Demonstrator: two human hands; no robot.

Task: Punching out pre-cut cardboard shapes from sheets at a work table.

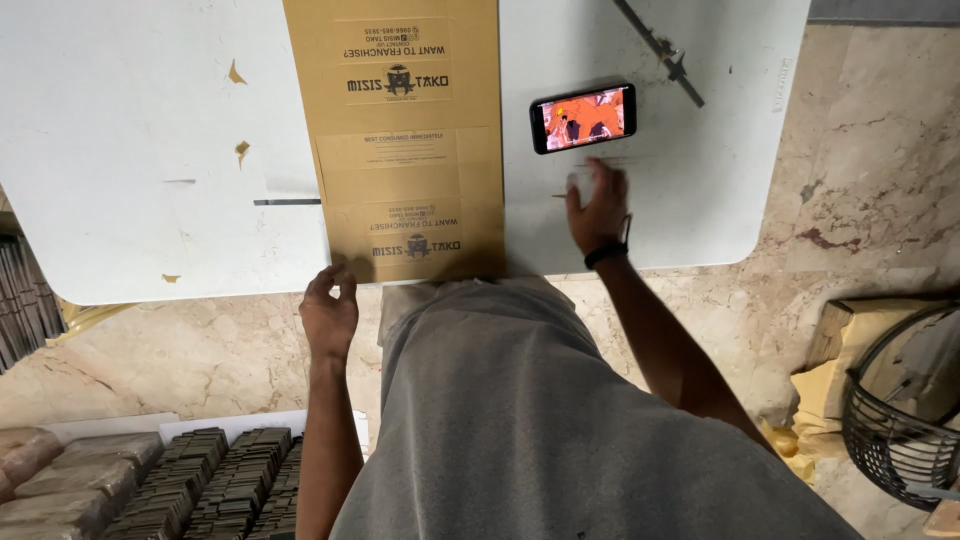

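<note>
The right hand (598,208) lies palm down on the white surface (150,150), fingers spread and flat, gripping nothing; a small pale object seems to sit under its fingertips, too blurred to make out. A dark band circles that wrist. The left hand (329,312) hangs just off the near edge of the surface, fingers loosely curled toward the thumb, holding nothing, right beside the near left corner of the flattened cardboard sheets (405,140).

The cardboard sheets lie between the two hands, a brown printed stack running from the near edge of the surface to its far side. Just to the right of the cardboard, beyond the right hand, a phone (584,118) rests on the surface with its screen lit in orange tones. Farther right of the cardboard, past the phone, a thin dark metal tool (660,48) lies slanted.

Below the cardboard, on the marble floor (200,350), stacks of dark flat pieces (215,485) stand near the left arm. A black wire basket (900,410) sits far right of the cardboard.
</note>
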